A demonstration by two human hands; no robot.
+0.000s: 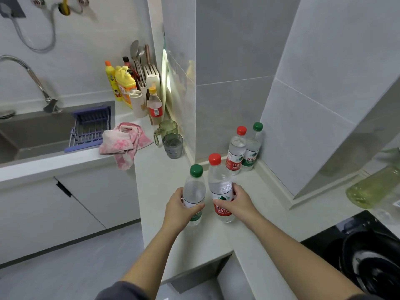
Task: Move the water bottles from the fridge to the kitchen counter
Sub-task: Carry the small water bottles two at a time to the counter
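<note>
Wrapped by the left hand (176, 210) and right hand (234, 202), a green-capped bottle (194, 191) and red-capped bottle (219, 187) are being gripped upright, seemingly resting on the counter (164, 176).

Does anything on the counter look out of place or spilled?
No spill shows, and all four bottles stand upright. Only the pink cloth looks untidy: it lies crumpled beside the sink, one end hanging over the counter edge.
</note>
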